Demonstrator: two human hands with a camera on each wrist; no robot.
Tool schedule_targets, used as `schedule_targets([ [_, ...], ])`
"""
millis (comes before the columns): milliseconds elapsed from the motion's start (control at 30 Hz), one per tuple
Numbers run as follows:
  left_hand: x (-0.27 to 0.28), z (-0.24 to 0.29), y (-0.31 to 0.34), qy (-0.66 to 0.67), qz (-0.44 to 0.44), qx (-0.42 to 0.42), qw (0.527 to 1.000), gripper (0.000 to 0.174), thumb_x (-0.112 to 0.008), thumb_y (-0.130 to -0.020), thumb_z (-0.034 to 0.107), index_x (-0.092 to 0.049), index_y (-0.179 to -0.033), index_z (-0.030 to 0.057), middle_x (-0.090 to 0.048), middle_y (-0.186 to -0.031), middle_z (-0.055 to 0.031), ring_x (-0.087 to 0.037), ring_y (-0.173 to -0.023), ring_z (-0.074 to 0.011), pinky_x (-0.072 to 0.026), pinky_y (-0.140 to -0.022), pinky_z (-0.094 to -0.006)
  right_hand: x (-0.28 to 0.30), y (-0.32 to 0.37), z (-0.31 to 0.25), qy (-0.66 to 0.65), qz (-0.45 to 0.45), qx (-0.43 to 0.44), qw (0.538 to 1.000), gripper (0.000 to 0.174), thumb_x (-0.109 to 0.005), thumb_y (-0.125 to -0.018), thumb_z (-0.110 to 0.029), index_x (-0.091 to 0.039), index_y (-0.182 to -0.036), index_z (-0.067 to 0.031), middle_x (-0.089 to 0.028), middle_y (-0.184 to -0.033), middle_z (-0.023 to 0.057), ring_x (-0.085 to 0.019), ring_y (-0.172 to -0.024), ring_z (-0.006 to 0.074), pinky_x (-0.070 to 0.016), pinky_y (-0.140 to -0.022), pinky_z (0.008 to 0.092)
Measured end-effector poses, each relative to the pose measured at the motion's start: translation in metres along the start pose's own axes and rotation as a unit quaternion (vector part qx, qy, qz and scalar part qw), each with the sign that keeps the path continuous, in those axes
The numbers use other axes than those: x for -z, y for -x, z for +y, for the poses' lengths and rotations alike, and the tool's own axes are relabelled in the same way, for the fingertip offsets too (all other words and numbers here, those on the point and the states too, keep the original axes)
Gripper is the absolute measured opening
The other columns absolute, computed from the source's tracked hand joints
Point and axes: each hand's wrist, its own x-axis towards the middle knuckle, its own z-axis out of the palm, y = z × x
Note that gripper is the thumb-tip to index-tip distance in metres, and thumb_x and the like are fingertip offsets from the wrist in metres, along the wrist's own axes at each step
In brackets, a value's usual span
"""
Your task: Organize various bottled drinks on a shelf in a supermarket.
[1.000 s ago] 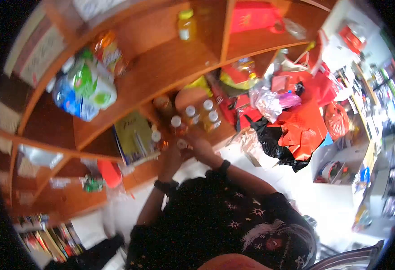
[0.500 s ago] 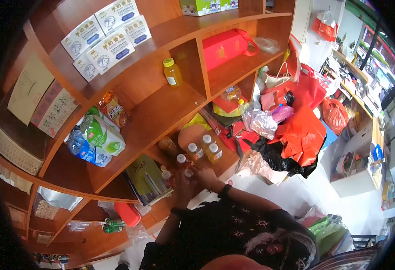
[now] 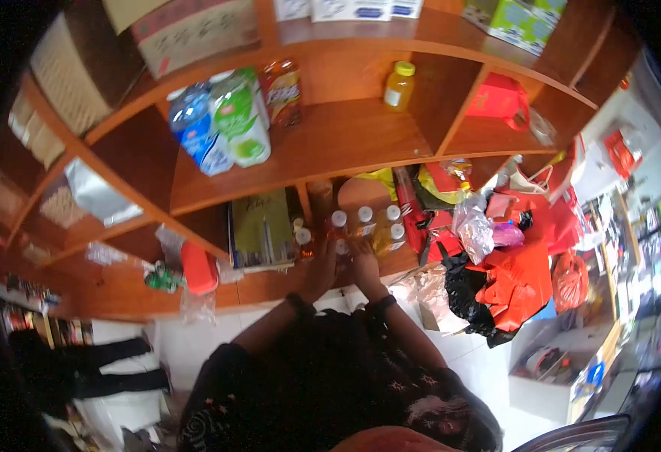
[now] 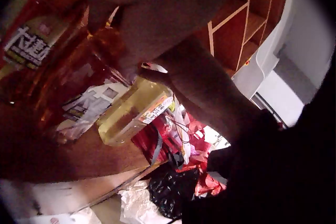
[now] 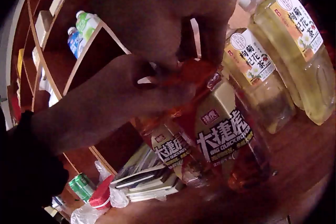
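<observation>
Closely, two hands meet over a red-drink bottle on a crowded shelf

At the far left, green cans lie low in the wooden shelving. Above and to their right stand a blue-labelled bottle and a green-and-white one, with a brown-drink bottle beside them. Books fill the compartment below.

Next along the lower shelf, a white-capped bottle of reddish liquid stands just left of the left hand. That hand's fingers are bent round the neck of the front red bottle, which stands on the lower shelf, red liquid showing around its dark label. The right hand is at the same bottle's top; how far its fingers are closed, I cannot tell.

Just right of the hands, white-capped tea bottles hold clear yellow liquid. Above, a yellow-capped bottle contains something amber. Farther right, an open-fronted box holds mixed items, too blurred to name.
</observation>
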Motion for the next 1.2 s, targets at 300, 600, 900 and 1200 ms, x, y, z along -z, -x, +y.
schedule_targets([
  [300,0.001,-0.007,-0.009,0.023,0.056,-0.022,0.998,0.083,-0.07,-0.09,0.008,-0.025,-0.16,0.0012,-0.025,-0.163,-0.027,-0.04,-0.141,-0.0477,-0.0455,-0.112,-0.0479,0.036,-0.028,-0.012,-0.058,-0.061,0.02,0.996,0.054,-0.074,-0.088,-0.013,-0.057,-0.138,-0.0056,-0.065,-0.123,0.0211,-0.063,-0.11,0.0413,-0.0528,-0.091,0.0499],
  [600,0.201,0.082,-0.036,0.041,0.075,0.045,0.995,0.027,-0.064,-0.1,0.018,-0.064,-0.124,0.0062,-0.07,-0.114,-0.0215,-0.067,-0.103,-0.0444,-0.0544,-0.088,-0.0497,0.184,-0.167,-0.141,-0.215,-0.026,0.088,0.972,0.031,-0.071,-0.095,-0.021,-0.07,-0.12,-0.0022,-0.073,-0.115,0.0205,-0.071,-0.105,0.0378,-0.0549,-0.093,0.0433],
  [900,0.282,0.09,-0.191,0.095,0.435,-0.107,0.889,0.034,-0.061,-0.101,0.021,-0.064,-0.117,-0.0081,-0.066,-0.112,-0.0337,-0.063,-0.099,-0.0537,-0.0514,-0.087,-0.0532,0.184,-0.363,-0.177,-0.209,0.16,0.167,0.95,0.036,-0.063,-0.1,-0.029,-0.069,-0.121,-0.001,-0.072,-0.117,0.0236,-0.069,-0.11,0.0421,-0.0531,-0.096,0.0463],
  [1200,0.284,0.088,-0.245,-0.005,0.486,-0.111,0.867,0.029,-0.063,-0.096,0.018,-0.068,-0.103,-0.0091,-0.068,-0.096,-0.0325,-0.063,-0.092,-0.0531,-0.0475,-0.09,-0.0562,0.14,-0.433,-0.165,-0.289,0.1,0.214,0.928,0.045,-0.054,-0.101,-0.025,-0.054,-0.14,-0.002,-0.056,-0.14,0.0304,-0.053,-0.133,0.036,-0.0403,-0.112,0.0469],
])
